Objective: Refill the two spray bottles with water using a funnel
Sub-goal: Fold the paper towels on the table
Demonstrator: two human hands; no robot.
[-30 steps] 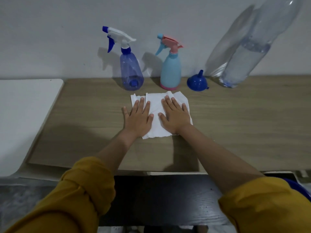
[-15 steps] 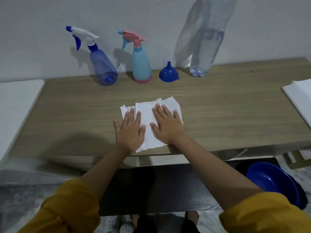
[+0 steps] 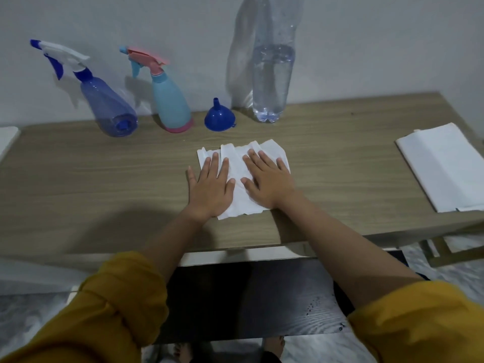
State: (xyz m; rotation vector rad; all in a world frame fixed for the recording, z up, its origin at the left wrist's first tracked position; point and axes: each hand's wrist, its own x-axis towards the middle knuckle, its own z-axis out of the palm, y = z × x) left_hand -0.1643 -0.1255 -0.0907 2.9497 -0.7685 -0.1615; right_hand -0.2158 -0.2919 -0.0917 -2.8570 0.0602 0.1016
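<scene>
Along the wall stand a translucent blue spray bottle (image 3: 104,106) with a white and blue trigger, and a light blue spray bottle (image 3: 170,100) with a pink trigger and pink base. To their right a small blue funnel (image 3: 218,117) rests mouth down, spout up. A tall clear water bottle (image 3: 272,79), partly filled, stands further right. My left hand (image 3: 210,187) and my right hand (image 3: 267,179) lie flat, fingers spread, on a white paper towel (image 3: 241,161) in the middle of the table. Neither hand holds anything.
The wooden table (image 3: 104,184) ends at a near edge just under my forearms. A folded white cloth or paper stack (image 3: 445,166) lies at the table's right end. A white surface (image 3: 7,137) adjoins the left end. A dark bench sits below the table.
The view has shifted so the bottles sit further left and the white stack at the right shows more. Both hands stay flat on the paper towel.
</scene>
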